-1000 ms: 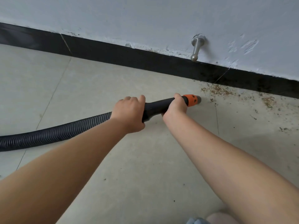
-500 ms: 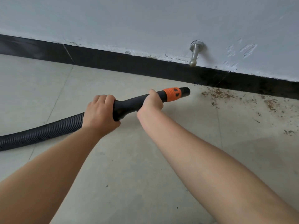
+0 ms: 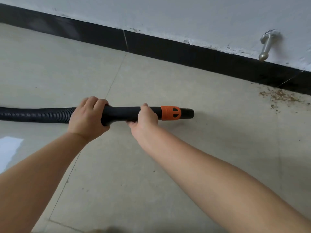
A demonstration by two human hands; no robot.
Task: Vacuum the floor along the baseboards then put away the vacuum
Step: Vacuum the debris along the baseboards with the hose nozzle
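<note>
Pale floor tiles [image 3: 168,78] meet a black baseboard [image 3: 168,49]; left hand [image 3: 87,118] wraps the vacuum hose [image 3: 33,114], right hand [image 3: 144,117] grips the black nozzle tube [image 3: 122,112] behind its orange collar [image 3: 170,113]; tip points at brown debris [image 3: 279,96], well apart.
</note>
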